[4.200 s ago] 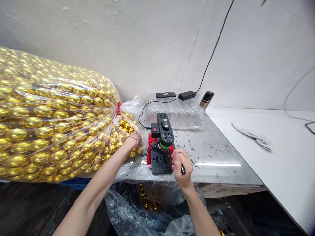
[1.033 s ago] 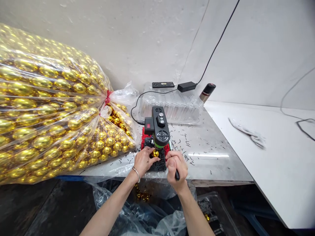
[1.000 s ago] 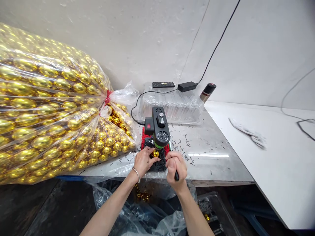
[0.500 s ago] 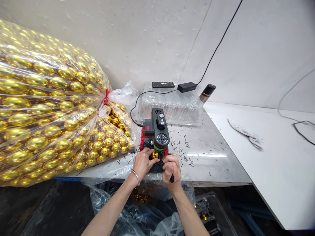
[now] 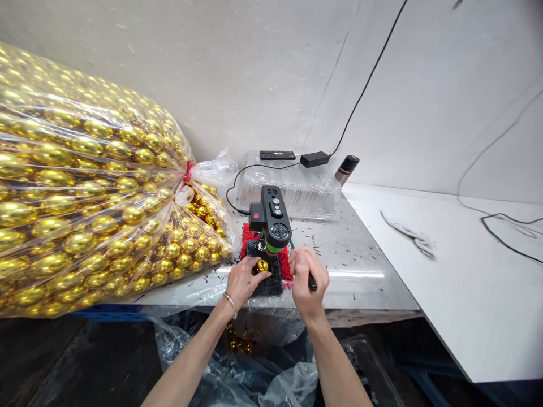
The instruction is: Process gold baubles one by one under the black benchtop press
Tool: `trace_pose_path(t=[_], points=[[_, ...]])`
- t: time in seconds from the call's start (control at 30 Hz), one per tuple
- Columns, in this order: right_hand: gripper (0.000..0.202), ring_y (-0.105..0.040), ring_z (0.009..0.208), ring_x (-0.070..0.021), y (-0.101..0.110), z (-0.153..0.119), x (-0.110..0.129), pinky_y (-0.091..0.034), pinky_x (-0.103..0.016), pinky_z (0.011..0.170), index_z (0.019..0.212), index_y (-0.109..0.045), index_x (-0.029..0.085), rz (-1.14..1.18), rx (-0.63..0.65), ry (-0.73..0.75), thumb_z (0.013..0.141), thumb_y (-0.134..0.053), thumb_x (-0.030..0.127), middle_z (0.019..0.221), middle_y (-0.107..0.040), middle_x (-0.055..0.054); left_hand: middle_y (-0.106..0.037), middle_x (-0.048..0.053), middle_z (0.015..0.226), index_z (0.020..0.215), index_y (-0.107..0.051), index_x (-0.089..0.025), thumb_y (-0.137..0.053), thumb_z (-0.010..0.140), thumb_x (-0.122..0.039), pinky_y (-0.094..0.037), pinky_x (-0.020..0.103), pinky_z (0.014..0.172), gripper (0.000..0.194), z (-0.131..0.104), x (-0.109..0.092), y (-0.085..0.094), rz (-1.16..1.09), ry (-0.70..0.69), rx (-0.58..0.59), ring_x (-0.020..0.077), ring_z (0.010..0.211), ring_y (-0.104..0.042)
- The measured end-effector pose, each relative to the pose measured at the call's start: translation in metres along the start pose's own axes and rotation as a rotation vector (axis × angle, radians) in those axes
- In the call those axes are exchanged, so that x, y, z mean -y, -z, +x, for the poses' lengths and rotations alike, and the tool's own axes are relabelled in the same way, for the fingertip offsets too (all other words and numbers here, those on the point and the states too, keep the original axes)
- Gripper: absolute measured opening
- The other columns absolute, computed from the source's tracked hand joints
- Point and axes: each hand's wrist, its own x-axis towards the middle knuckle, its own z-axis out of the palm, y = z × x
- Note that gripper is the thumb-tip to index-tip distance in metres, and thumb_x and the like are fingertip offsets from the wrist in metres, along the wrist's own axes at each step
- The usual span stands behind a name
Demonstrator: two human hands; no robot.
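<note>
A gold ball (image 5: 263, 265) rests on a black textured pad (image 5: 268, 286) below the green-ringed head of a black machine (image 5: 276, 217). My left hand (image 5: 245, 278) pinches the ball from its left side, thumb and fingers around it. To the right of the machine, my right hand (image 5: 309, 277) is wrapped round a dark screwdriver-like handle (image 5: 313, 282), whose end pokes out of the fist. Red textured material (image 5: 285, 264) shows beside the pad.
A huge clear bag of gold balls (image 5: 85, 198) fills the left. Behind the machine stand a clear plastic tray (image 5: 292, 195), a black adapter (image 5: 314, 159) and a bottle (image 5: 347, 169). A glove (image 5: 409, 234) lies right; plastic sheeting (image 5: 254, 376) hangs below the table edge.
My right hand has moved right, away from the ball, with the handle tilted outward. A dark mark now shows on top of the ball. The whole view has shifted slightly.
</note>
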Motion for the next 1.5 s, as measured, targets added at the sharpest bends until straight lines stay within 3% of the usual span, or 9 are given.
trace_pose_path(t=[0.07,0.23,0.4,0.47,0.63,0.77,0.93,1.37,1.5], points=[[0.030,-0.049,0.066,-0.0124,0.001,0.004,0.003,-0.039,-0.029,0.062,0.063,-0.040,0.020,0.005,0.016,-0.005,0.090,-0.037,0.009,0.064,-0.047,0.000,-0.067,0.004,0.085,0.098,-0.070,-0.016,-0.067,0.074,-0.049,-0.043,0.028,0.070,0.041,-0.017,0.006,0.004,-0.179,0.058,0.023,0.0192,0.078,-0.060],[0.029,-0.050,0.068,-0.0136,-0.002,-0.006,-0.002,-0.040,-0.030,0.064,0.064,-0.042,0.020,-0.021,0.014,0.017,0.090,-0.036,0.010,0.065,-0.047,0.000,-0.057,-0.001,0.057,0.070,-0.065,-0.013,-0.063,0.064,-0.071,-0.036,0.022,0.048,0.059,-0.089,0.032,-0.019,-0.801,0.477,0.420,0.0101,0.049,-0.048],[0.028,-0.052,0.069,-0.0142,-0.003,-0.011,-0.005,-0.040,-0.030,0.063,0.064,-0.042,0.020,-0.021,-0.004,0.042,0.090,-0.036,0.009,0.065,-0.048,0.000,-0.064,0.003,0.066,0.075,-0.062,-0.013,-0.071,0.061,-0.066,-0.046,0.021,0.049,0.056,-0.143,0.053,-0.053,-1.144,1.108,0.359,0.0082,0.049,-0.053],[0.028,-0.052,0.069,-0.0143,-0.002,-0.011,-0.006,-0.040,-0.030,0.062,0.065,-0.042,0.020,-0.027,0.010,0.046,0.090,-0.036,0.009,0.065,-0.048,-0.001,-0.066,0.004,0.070,0.085,-0.064,-0.013,-0.074,0.067,-0.055,-0.050,0.022,0.052,0.047,-0.150,0.056,-0.052,-1.257,1.204,0.362,0.0097,0.053,-0.058],[0.029,-0.052,0.069,-0.0141,-0.003,-0.014,-0.008,-0.039,-0.029,0.061,0.064,-0.041,0.021,-0.027,0.005,0.056,0.089,-0.036,0.007,0.063,-0.047,0.000,-0.069,0.010,0.084,0.096,-0.067,-0.008,-0.081,0.065,-0.020,-0.054,0.025,0.072,0.036,-0.144,0.048,-0.021,-1.550,1.031,0.454,0.0178,0.078,-0.068],[0.029,-0.052,0.070,-0.0147,-0.003,-0.015,-0.010,-0.040,-0.030,0.062,0.064,-0.040,0.021,-0.029,0.005,0.064,0.089,-0.036,0.007,0.063,-0.046,0.000,-0.068,0.012,0.089,0.103,-0.065,-0.010,-0.072,0.076,-0.031,-0.051,0.020,0.058,0.034,-0.117,0.027,0.011,-1.558,0.861,0.483,0.0154,0.073,-0.066],[0.029,-0.052,0.070,-0.0145,-0.002,-0.014,-0.010,-0.040,-0.030,0.062,0.064,-0.040,0.021,-0.033,0.017,0.077,0.089,-0.036,0.006,0.062,-0.046,0.000,-0.061,0.002,0.074,0.098,-0.065,-0.014,-0.056,0.088,-0.044,-0.024,0.011,0.033,0.033,-0.067,0.004,0.032,-1.493,0.738,0.359,0.0006,0.041,-0.039],[0.028,-0.052,0.070,-0.0145,0.000,-0.014,-0.009,-0.040,-0.029,0.062,0.065,-0.041,0.021,-0.043,0.038,0.074,0.088,-0.037,0.007,0.063,-0.047,0.000,-0.071,0.008,0.094,0.096,-0.065,-0.012,-0.063,0.082,-0.018,-0.053,0.033,0.090,0.015,-0.020,0.005,0.022,-1.520,0.610,0.095,0.0176,0.091,-0.067],[0.027,-0.052,0.070,-0.0141,0.001,-0.013,-0.010,-0.040,-0.029,0.062,0.066,-0.041,0.021,-0.050,0.048,0.082,0.088,-0.037,0.006,0.064,-0.047,0.000,-0.070,0.004,0.088,0.095,-0.063,-0.014,-0.070,0.077,-0.022,-0.054,0.026,0.077,0.021,-0.014,0.006,0.008,-1.382,0.580,-0.025,0.0116,0.075,-0.066]])
